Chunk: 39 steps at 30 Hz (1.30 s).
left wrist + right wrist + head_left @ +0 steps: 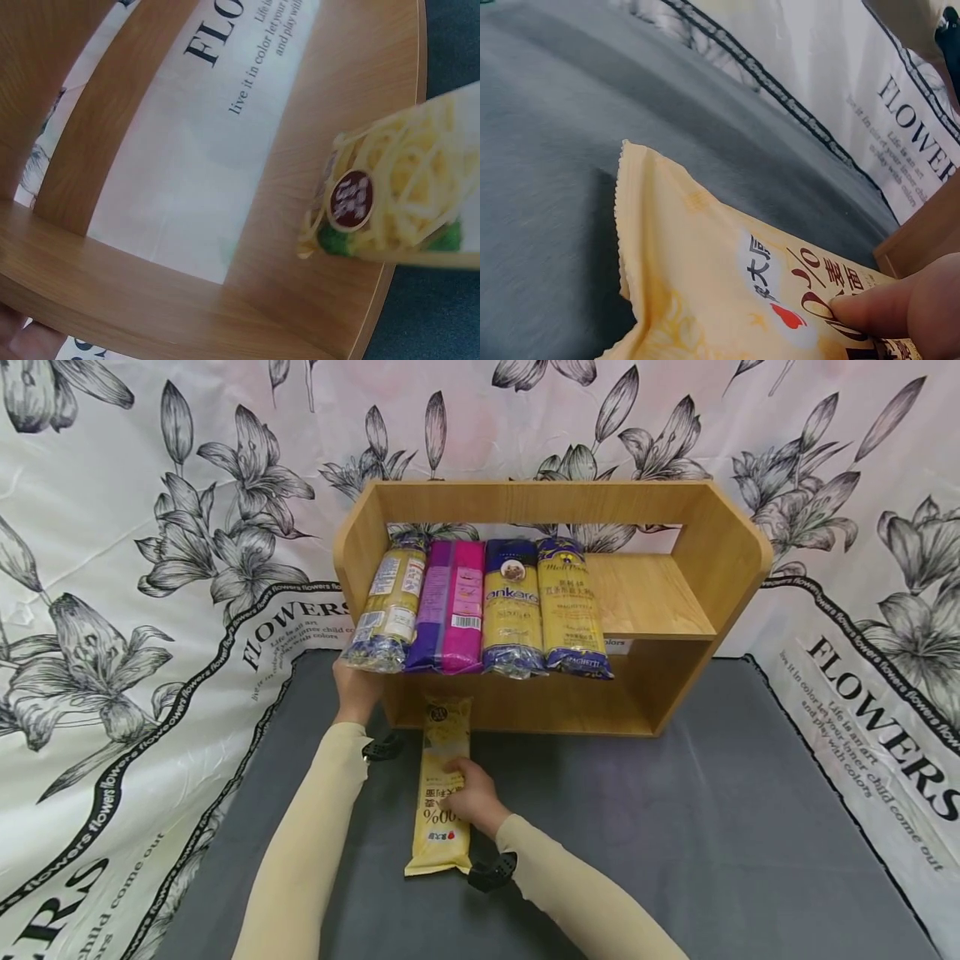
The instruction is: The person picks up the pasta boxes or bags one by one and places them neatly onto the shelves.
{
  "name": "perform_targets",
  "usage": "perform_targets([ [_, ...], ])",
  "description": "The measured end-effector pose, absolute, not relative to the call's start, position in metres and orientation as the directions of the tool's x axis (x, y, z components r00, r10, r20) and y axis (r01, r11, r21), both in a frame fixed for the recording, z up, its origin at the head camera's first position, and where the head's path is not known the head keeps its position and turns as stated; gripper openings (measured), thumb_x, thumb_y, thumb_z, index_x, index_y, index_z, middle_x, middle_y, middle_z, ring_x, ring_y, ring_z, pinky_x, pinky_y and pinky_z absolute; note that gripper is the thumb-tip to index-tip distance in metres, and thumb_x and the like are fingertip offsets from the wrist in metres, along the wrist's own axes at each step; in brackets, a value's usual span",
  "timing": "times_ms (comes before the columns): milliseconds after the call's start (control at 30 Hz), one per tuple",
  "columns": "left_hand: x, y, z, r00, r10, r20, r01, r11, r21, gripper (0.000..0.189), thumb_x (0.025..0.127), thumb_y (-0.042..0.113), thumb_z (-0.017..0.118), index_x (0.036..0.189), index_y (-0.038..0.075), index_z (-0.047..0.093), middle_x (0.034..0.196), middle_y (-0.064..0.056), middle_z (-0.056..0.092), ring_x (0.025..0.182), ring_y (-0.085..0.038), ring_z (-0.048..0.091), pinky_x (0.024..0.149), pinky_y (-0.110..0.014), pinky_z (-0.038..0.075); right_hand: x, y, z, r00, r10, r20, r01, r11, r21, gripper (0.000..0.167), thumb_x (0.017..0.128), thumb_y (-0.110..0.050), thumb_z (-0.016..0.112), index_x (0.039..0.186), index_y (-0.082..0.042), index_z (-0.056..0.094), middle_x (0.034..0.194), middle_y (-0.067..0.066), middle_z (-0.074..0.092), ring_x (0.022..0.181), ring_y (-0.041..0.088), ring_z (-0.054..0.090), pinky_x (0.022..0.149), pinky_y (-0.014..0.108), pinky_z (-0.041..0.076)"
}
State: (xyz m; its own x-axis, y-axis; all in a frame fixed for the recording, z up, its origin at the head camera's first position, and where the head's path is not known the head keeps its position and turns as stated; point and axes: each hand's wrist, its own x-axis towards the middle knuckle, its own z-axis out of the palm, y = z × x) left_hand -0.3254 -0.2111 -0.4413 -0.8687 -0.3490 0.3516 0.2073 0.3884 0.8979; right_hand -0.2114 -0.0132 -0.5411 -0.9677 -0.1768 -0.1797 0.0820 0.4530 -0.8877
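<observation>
A yellow pasta packet (438, 752) is gripped by my right hand (476, 797) near its middle. In the right wrist view a thumb (900, 304) presses its printed face. The packet's far end (397, 195), picturing noodles, reaches the lower opening of a wooden shelf (525, 714). My left hand (356, 689) is at the shelf's left side panel, below the leftmost packet; its fingers (34, 341) show outside that panel and are mostly hidden.
Several pasta packets lie side by side on the upper board: a clear yellow one (390, 597), a pink-purple one (450, 606), an ankara one (513, 606) and a spaghetti one (572, 606). Grey cloth (750, 827) covers the table; a flowered curtain (247, 493) hangs behind.
</observation>
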Motion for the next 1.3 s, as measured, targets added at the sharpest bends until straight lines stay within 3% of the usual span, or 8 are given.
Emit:
perform_targets([
  [200,-0.324,-0.212,-0.438,-0.869,-0.364,0.335,0.216,0.33,0.919,0.049,0.092,0.006,0.064,0.14,-0.002,0.058,0.135,-0.025,0.064,0.121,-0.033,0.061,0.105,-0.045,0.048,-0.201,0.008,-0.537,-0.957,-0.217,-0.194,0.074,0.464,-0.883,0.055,0.074,0.009,0.079,0.124,-0.005,0.063,0.119,0.021,0.064,0.081,0.023,0.061,0.059,0.032,0.052],
  [533,-0.324,-0.216,-0.439,-0.865,-0.385,0.321,0.208,0.306,0.929,0.049,0.09,0.005,0.064,0.139,-0.001,0.059,0.134,-0.024,0.065,0.113,-0.027,0.061,0.093,-0.026,0.047,-0.182,0.063,-0.53,-0.941,-0.285,-0.182,0.021,0.488,-0.873,0.054,0.078,0.009,0.073,0.13,0.0,0.06,0.115,0.021,0.065,0.074,0.017,0.061,0.057,0.032,0.053],
  [833,-0.321,-0.217,-0.439,-0.848,-0.356,0.393,0.207,0.462,0.863,0.041,0.095,0.007,0.064,0.135,-0.005,0.061,0.13,-0.027,0.066,0.12,-0.04,0.063,0.104,-0.051,0.05,-0.165,0.108,-0.531,-0.947,-0.25,-0.202,0.048,0.51,-0.859,0.056,0.077,0.012,0.071,0.131,-0.001,0.061,0.116,0.021,0.065,0.066,0.015,0.061,0.055,0.03,0.051],
  [1133,-0.32,-0.218,-0.438,-0.869,-0.362,0.338,0.156,0.448,0.88,0.043,0.097,0.01,0.061,0.138,-0.002,0.059,0.134,-0.024,0.065,0.119,-0.036,0.063,0.103,-0.05,0.05,-0.15,0.153,-0.526,-0.944,-0.221,-0.245,0.117,0.469,-0.875,0.06,0.079,0.012,0.07,0.136,0.002,0.058,0.109,0.019,0.067,0.074,0.018,0.067,0.059,0.033,0.055],
  [1300,-0.32,-0.218,-0.438,-0.857,-0.355,0.373,0.188,0.458,0.869,0.042,0.095,0.006,0.061,0.135,-0.005,0.06,0.13,-0.027,0.066,0.117,-0.039,0.064,0.101,-0.051,0.05,-0.143,0.179,-0.524,-0.943,-0.182,-0.279,0.178,0.432,-0.884,0.063,0.081,0.013,0.068,0.141,0.003,0.054,0.116,0.023,0.067,0.078,0.02,0.067,0.062,0.033,0.055],
])
